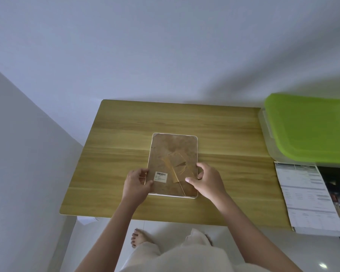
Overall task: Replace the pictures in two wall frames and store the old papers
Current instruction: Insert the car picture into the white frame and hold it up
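Observation:
A white picture frame (173, 152) lies face down in the middle of the wooden table (126, 124), its brown backing board up, with a folded stand and a barcode sticker (161, 177) on it. My left hand (136, 183) grips the frame's left edge near the bottom, thumb on the backing. On the opposite side, my right hand (206, 180) holds the right edge, thumb resting on the board. Printed papers (310, 195) lie at the table's right end.
A clear plastic box with a lime green lid (310, 128) stands at the right, partly over the papers. White walls close in behind and to the left of the table. My bare feet show on the pale floor below the table's near edge.

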